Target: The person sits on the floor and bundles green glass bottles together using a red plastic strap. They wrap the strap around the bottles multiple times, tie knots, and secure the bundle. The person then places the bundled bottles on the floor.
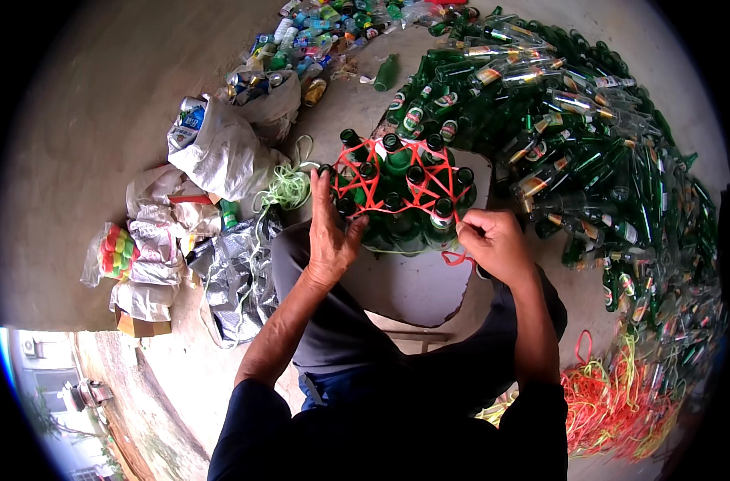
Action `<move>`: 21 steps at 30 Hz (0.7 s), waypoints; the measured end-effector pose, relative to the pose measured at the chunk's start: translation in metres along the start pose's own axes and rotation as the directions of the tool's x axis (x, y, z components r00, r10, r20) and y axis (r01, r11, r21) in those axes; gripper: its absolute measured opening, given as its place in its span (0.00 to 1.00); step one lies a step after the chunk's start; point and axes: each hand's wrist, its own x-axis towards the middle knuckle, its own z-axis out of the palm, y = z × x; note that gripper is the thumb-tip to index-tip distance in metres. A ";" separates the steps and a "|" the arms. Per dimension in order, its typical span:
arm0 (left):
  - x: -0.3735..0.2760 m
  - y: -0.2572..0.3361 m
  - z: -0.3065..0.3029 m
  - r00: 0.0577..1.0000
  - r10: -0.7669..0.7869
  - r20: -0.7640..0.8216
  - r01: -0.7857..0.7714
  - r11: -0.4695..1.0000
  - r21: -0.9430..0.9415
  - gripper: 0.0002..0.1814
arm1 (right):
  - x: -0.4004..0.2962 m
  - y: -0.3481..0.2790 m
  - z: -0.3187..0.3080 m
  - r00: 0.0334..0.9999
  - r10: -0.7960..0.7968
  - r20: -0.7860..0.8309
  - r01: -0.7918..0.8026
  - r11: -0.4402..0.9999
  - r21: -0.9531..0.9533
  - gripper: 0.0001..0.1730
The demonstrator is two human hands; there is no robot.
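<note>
Several green glass bottles [397,161] stand upright in a tight cluster on a pale board [401,282] in front of me. Red plastic strap [374,186] criss-crosses among their necks, and a pale green strap [383,252] runs round them lower down. At the cluster's left side my left hand [331,231] touches the bottles with its fingers apart. My right hand [491,240], by the near right corner, pinches the red strap between thumb and fingers. A red loop [455,258] hangs just below that hand.
A large heap of green and clear bottles [581,138] curves along the right. Red and yellow-green straps [611,403] lie tangled at lower right. To the left are a white sack [227,150], a pale green string bundle [287,186] and a silvery sheet [236,270]. One bottle [386,73] lies beyond the cluster.
</note>
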 end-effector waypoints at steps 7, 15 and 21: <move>0.059 -0.015 -0.035 0.965 -0.083 0.249 0.033 0.979 0.199 0.53 | -0.016 0.011 0.025 0.978 -0.042 0.204 0.024 0.996 0.091 0.08; 0.063 -0.023 -0.029 0.989 -0.117 0.088 0.087 0.954 0.288 0.37 | -0.009 0.017 0.028 0.983 -0.090 0.162 0.115 0.981 -0.154 0.07; 0.017 0.059 -0.023 0.960 0.271 0.072 -0.281 0.930 0.237 0.39 | -0.010 -0.002 0.020 0.993 -0.038 0.116 0.049 0.995 -0.089 0.09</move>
